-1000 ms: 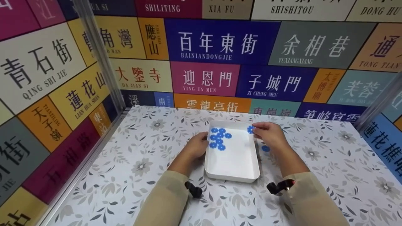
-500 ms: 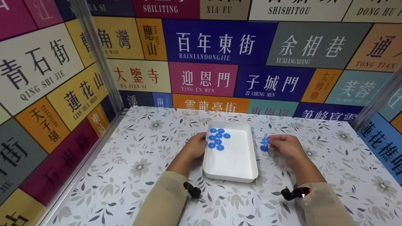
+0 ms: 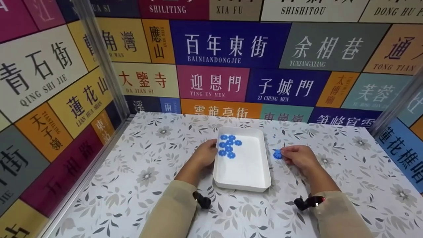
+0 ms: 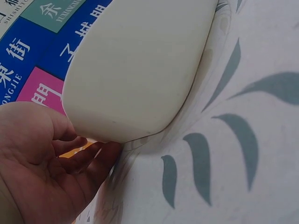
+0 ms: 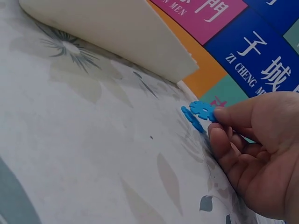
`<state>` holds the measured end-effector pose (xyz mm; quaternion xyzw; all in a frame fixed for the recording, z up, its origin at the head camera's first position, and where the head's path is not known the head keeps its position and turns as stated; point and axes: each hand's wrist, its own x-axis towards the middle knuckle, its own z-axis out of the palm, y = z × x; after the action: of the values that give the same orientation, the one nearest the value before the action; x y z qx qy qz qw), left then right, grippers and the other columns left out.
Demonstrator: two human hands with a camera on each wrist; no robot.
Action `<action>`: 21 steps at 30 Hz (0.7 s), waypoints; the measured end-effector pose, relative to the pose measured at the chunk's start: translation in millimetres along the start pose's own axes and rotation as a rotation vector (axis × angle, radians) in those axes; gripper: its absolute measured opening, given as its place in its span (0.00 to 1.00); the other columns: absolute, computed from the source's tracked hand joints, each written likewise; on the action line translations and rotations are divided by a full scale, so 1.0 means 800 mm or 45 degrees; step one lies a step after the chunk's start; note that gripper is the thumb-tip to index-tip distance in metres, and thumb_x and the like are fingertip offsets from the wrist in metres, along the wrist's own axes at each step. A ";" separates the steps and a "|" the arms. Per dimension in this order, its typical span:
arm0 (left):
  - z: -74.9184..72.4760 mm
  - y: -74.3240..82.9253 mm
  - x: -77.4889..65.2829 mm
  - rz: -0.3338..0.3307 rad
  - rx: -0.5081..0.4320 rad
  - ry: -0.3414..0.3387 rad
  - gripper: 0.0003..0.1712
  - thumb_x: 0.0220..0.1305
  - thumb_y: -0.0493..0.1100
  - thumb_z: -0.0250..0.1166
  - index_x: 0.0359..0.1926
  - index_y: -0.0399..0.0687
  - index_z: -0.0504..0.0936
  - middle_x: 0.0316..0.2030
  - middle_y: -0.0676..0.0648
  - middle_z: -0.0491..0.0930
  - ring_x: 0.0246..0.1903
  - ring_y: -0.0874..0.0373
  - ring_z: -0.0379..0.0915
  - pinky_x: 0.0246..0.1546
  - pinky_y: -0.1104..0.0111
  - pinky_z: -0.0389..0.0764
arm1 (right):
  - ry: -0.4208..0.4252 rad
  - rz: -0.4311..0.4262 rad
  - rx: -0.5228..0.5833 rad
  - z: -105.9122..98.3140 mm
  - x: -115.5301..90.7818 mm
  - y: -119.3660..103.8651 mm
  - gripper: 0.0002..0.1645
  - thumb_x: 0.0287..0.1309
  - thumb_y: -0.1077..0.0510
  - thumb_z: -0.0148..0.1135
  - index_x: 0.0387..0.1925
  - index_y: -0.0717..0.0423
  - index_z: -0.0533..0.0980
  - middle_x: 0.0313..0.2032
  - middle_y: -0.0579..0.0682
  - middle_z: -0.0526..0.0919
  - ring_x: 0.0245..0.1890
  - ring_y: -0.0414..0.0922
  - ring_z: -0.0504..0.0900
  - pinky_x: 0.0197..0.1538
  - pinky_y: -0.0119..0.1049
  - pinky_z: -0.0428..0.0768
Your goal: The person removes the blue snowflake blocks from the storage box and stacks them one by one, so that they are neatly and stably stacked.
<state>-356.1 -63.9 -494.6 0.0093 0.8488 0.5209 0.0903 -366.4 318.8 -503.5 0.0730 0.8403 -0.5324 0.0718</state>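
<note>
A white rectangular tray (image 3: 244, 168) stands on the table, with several blue flower-shaped notched discs (image 3: 228, 145) lying toward its far left part. My left hand (image 3: 205, 153) grips the tray's left side; in the left wrist view its curled fingers (image 4: 86, 161) meet the tray's lower corner. To the right of the tray, my right hand (image 3: 299, 156) pinches one blue notched disc (image 5: 202, 109) between thumb and finger. A second blue notched disc (image 5: 191, 119) lies on the table right by it, seen nearly edge-on; whether the two touch I cannot tell.
A white tablecloth (image 3: 148, 205) printed with grey leaves and flowers covers the table. Upright panels (image 3: 231, 43) with coloured street-name signs enclose the back and sides. Black wrist cameras (image 3: 309, 202) sit at both sleeves.
My right hand has carried its disc from the tray's right rim rightward and down, to beside the disc on the table. The left hand keeps its place at the tray.
</note>
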 end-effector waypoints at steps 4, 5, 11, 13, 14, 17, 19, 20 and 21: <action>-0.001 -0.001 -0.001 0.021 0.018 0.004 0.31 0.80 0.43 0.51 0.81 0.47 0.67 0.77 0.40 0.72 0.79 0.42 0.64 0.84 0.47 0.59 | 0.014 -0.002 -0.053 0.002 0.001 -0.001 0.24 0.71 0.54 0.70 0.60 0.66 0.83 0.31 0.39 0.88 0.30 0.35 0.85 0.38 0.28 0.88; -0.001 0.000 -0.001 0.019 0.024 0.005 0.31 0.80 0.43 0.51 0.81 0.48 0.67 0.77 0.41 0.72 0.79 0.42 0.64 0.84 0.47 0.59 | 0.020 -0.001 -0.068 0.003 0.001 -0.002 0.23 0.70 0.54 0.70 0.59 0.66 0.83 0.31 0.39 0.88 0.30 0.35 0.85 0.38 0.28 0.87; -0.001 0.001 0.000 -0.001 0.042 0.006 0.31 0.80 0.43 0.51 0.81 0.48 0.67 0.77 0.41 0.72 0.79 0.43 0.64 0.84 0.47 0.59 | 0.057 0.011 -0.211 0.008 0.004 -0.005 0.21 0.69 0.51 0.71 0.55 0.62 0.86 0.30 0.39 0.88 0.30 0.36 0.84 0.36 0.29 0.83; 0.000 0.001 -0.001 -0.002 0.039 0.008 0.31 0.80 0.43 0.51 0.81 0.48 0.67 0.77 0.41 0.72 0.79 0.43 0.64 0.84 0.48 0.59 | 0.064 0.016 -0.252 0.008 0.005 -0.005 0.21 0.69 0.50 0.70 0.54 0.61 0.87 0.30 0.39 0.88 0.30 0.36 0.84 0.37 0.29 0.82; 0.000 0.001 -0.002 -0.004 0.034 0.008 0.32 0.80 0.43 0.50 0.81 0.48 0.67 0.77 0.41 0.72 0.79 0.43 0.64 0.84 0.48 0.59 | 0.065 0.016 -0.265 0.008 0.005 -0.005 0.21 0.69 0.50 0.70 0.54 0.61 0.87 0.30 0.39 0.88 0.31 0.36 0.84 0.37 0.30 0.82; 0.001 0.002 -0.002 -0.004 0.028 0.006 0.32 0.80 0.43 0.50 0.81 0.47 0.67 0.77 0.41 0.73 0.80 0.44 0.64 0.84 0.49 0.59 | 0.057 0.020 -0.299 0.008 0.004 -0.005 0.20 0.70 0.49 0.69 0.54 0.59 0.87 0.31 0.40 0.88 0.32 0.37 0.84 0.39 0.30 0.81; 0.001 0.002 -0.001 -0.004 0.032 0.006 0.32 0.80 0.43 0.50 0.81 0.47 0.67 0.76 0.41 0.73 0.80 0.43 0.64 0.84 0.49 0.59 | 0.051 0.026 -0.313 0.007 0.003 -0.006 0.20 0.70 0.49 0.69 0.53 0.59 0.87 0.31 0.41 0.88 0.33 0.39 0.84 0.40 0.31 0.80; 0.001 0.002 -0.001 -0.001 0.035 0.006 0.32 0.80 0.43 0.50 0.81 0.47 0.67 0.76 0.41 0.73 0.80 0.43 0.64 0.84 0.49 0.59 | 0.047 0.029 -0.318 0.007 0.002 -0.007 0.19 0.70 0.49 0.69 0.52 0.59 0.87 0.31 0.41 0.88 0.33 0.39 0.83 0.40 0.32 0.80; 0.001 0.002 0.000 0.004 0.040 0.008 0.32 0.80 0.42 0.50 0.81 0.46 0.67 0.76 0.41 0.73 0.79 0.43 0.65 0.84 0.49 0.59 | 0.042 0.030 -0.319 0.007 0.001 -0.008 0.19 0.70 0.49 0.69 0.52 0.59 0.87 0.31 0.42 0.87 0.33 0.40 0.83 0.40 0.32 0.80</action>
<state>-355.9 -63.0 -493.5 0.0106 0.8571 0.5077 0.0868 -368.3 311.4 -500.4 0.0818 0.9004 -0.4210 0.0728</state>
